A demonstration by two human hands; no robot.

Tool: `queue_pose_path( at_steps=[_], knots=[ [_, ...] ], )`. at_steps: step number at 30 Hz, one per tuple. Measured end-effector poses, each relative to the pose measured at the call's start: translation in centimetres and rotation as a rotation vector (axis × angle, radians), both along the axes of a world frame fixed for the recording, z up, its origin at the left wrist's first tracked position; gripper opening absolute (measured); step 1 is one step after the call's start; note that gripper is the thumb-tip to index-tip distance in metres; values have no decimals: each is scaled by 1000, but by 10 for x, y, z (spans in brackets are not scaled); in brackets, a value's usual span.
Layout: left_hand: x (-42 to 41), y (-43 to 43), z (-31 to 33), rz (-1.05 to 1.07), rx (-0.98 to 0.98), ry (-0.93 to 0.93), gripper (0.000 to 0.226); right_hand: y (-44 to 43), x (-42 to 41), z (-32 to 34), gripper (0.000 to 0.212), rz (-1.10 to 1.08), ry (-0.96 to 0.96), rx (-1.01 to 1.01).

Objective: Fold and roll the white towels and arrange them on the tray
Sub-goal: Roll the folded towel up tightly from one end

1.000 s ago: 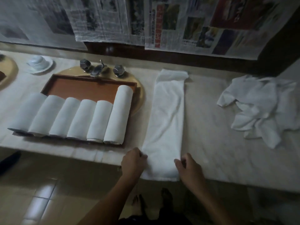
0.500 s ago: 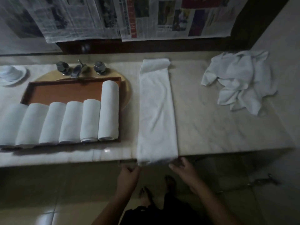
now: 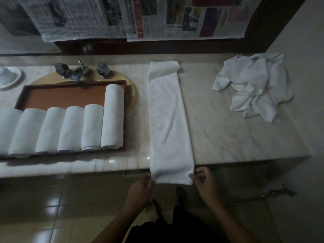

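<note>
A white towel (image 3: 168, 120), folded into a long narrow strip, lies front to back across the marble counter, its near end hanging over the front edge. My left hand (image 3: 140, 192) pinches that end's left corner and my right hand (image 3: 204, 181) pinches its right corner. To the left, a brown tray (image 3: 70, 95) holds several rolled white towels (image 3: 73, 128) side by side; the rightmost roll (image 3: 113, 116) is the longest.
A crumpled pile of white towels (image 3: 252, 85) lies at the back right of the counter (image 3: 228, 128), beside a tiled wall. The tray rests over a sink with chrome taps (image 3: 80, 71). A white dish (image 3: 8, 78) sits far left. Newspapers hang on the back wall.
The folded towel has slid toward me until its near end hangs off the counter edge. Both hands moved back from the countertop to below the edge, still at the end corners.
</note>
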State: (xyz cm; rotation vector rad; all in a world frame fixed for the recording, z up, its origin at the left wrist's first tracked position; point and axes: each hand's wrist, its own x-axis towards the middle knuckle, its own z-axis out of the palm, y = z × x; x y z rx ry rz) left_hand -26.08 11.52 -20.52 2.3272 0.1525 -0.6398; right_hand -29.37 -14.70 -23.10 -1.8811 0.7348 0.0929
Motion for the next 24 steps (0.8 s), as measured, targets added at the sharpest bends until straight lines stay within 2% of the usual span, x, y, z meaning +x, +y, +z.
queue_pose_path(
  at_steps=[2, 4, 6, 8, 10, 13, 20, 24],
  knots=[
    [3, 0, 18, 47, 46, -155, 20, -1, 4, 8, 33, -27, -177, -90],
    [11, -8, 35, 69, 7, -345, 20, -1, 13, 16, 33, 89, -314, -347],
    [25, -25, 39, 2, -2, -534, 32, 6, 29, 26, 38, 227, -405, -553],
    [45, -47, 33, -136, 56, -617, 44, 17, 54, 31, 50, 365, -408, -681],
    [64, -62, 17, -290, 114, -588, 53, 25, 78, 23, 59, 518, -326, -779],
    [89, -65, -11, -436, 235, -507, 60, 20, 109, 9, 59, 665, -206, -907],
    [179, -66, -19, -449, 340, -569, 61, -4, 204, 11, 63, 745, -206, -943],
    [234, -73, -18, -462, 362, -534, 65, -17, 260, 7, 61, 753, -221, -947]
  ],
)
